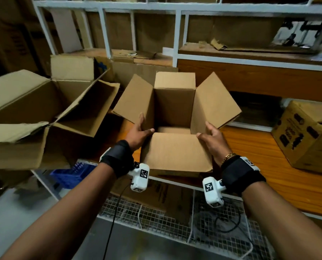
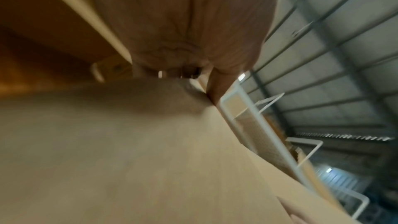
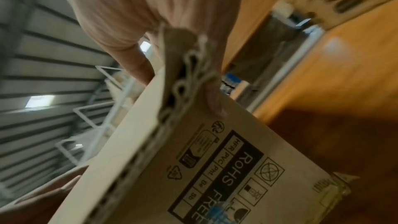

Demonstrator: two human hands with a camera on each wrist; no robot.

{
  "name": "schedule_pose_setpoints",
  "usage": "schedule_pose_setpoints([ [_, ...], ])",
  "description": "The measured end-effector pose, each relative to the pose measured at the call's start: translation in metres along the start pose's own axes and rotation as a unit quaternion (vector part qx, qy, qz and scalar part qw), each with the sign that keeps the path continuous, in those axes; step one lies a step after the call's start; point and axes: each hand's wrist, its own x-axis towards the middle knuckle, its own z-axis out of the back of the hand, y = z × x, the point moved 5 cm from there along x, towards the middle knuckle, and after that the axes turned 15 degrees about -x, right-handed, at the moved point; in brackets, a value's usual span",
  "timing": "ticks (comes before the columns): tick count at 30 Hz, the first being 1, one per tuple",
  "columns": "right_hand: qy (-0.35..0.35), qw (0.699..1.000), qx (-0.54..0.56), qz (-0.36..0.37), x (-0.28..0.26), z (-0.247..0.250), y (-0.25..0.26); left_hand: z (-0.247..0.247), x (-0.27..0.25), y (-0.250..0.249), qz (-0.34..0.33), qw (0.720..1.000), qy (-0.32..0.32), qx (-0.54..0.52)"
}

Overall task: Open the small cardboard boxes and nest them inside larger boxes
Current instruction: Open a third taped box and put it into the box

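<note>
A small plain cardboard box (image 1: 175, 102) stands upright on the wooden shelf (image 1: 265, 162) with all its flaps spread outward and its inside in shadow. My left hand (image 1: 140, 131) grips its near left corner, thumb over the near flap's fold, fingers along the left wall. My right hand (image 1: 209, 135) grips the near right corner the same way. The right wrist view shows the box (image 3: 215, 168) wall with printed symbols pinched between thumb and fingers (image 3: 213, 98). A larger open box (image 1: 25, 98) lies on its side at the left, mouth toward the small one.
A printed carton (image 1: 306, 136) sits on the shelf at the right. White rack frames (image 1: 177, 34) with stacked cardboard rise behind. Below the shelf edge are a wire mesh panel (image 1: 156, 218) and a blue crate (image 1: 72, 173).
</note>
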Motion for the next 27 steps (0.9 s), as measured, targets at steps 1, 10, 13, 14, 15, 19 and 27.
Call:
schedule_pose_setpoints([
  [1,0.000,1.000,-0.003,0.019,-0.004,0.000,0.012,0.008,-0.007,-0.012,-0.013,1.000,-0.011,-0.002],
  [10,-0.050,0.970,0.001,0.237,-0.036,-0.001,0.170,0.088,-0.068,-0.168,-0.224,0.971,-0.082,-0.025],
  [13,-0.058,0.956,0.017,0.288,-0.045,-0.014,0.218,0.125,-0.086,-0.202,-0.252,0.963,-0.081,-0.054],
  [14,-0.057,0.951,0.020,0.304,-0.049,-0.021,0.234,0.139,-0.091,-0.211,-0.256,0.961,-0.089,-0.057],
  [15,-0.055,0.946,0.023,0.317,-0.052,-0.028,0.245,0.151,-0.095,-0.218,-0.259,0.960,-0.098,-0.050],
  [19,-0.056,0.930,0.031,0.362,-0.058,-0.068,0.290,0.206,-0.108,-0.240,-0.297,0.948,-0.114,-0.028],
  [27,-0.040,0.919,0.073,0.385,-0.047,-0.186,0.359,0.338,-0.098,-0.253,-0.325,0.937,-0.127,0.019],
])
